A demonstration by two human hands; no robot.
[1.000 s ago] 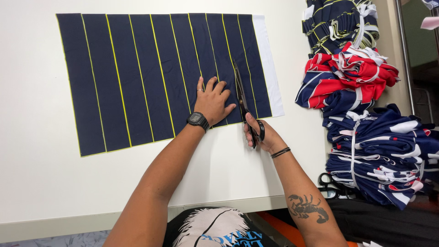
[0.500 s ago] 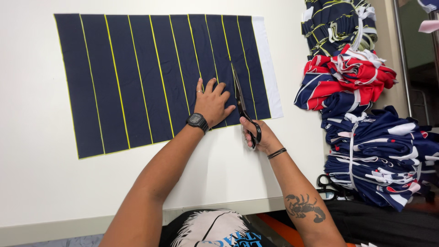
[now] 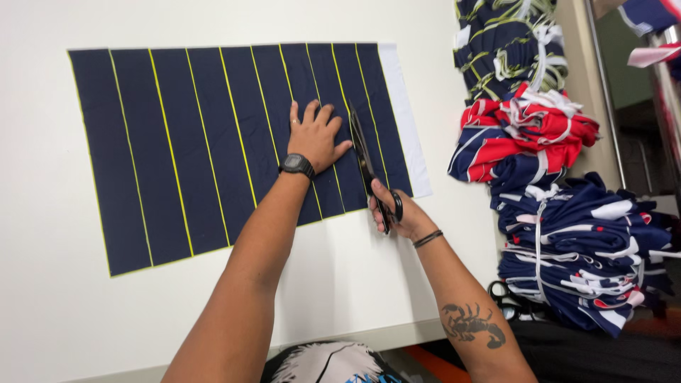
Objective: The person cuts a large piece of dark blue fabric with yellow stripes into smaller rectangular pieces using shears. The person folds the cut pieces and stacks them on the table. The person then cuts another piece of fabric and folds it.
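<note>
Scissors (image 3: 369, 167) sit a bit further into the cloth than half a sec ago, blades running deeper along the stripe; both hands hold much the same spots. Left hand (image 3: 316, 135) lies flat w/ fingers spread, pressed on the navy fabric (image 3: 213, 142) just left of the cut line, black watch (image 3: 297, 165) on the wrist. Right hand (image 3: 397, 213) is closed round the scissor handles at the near edge of the fabric, fingers through the loops, dark band (image 3: 428, 238) on the wrist.

Scissors' long axis runs near-to-far, tips pointing away from the person and leaning slightly left, handles nearest the body. Blades look nearly closed, lying along a yellow line between two navy strips.

Fabric is a wide navy sheet w/ thin yellow stripes running near-to-far, tilted a little, laid flat on the white table (image 3: 355, 284); a white strip (image 3: 404, 113) edges its right side. Far right: stacks of tied bundles (image 3: 560, 213) in navy, red and white, well apart from the hands. A second pair of black scissors (image 3: 507, 298) lies by the near right bundles
</note>
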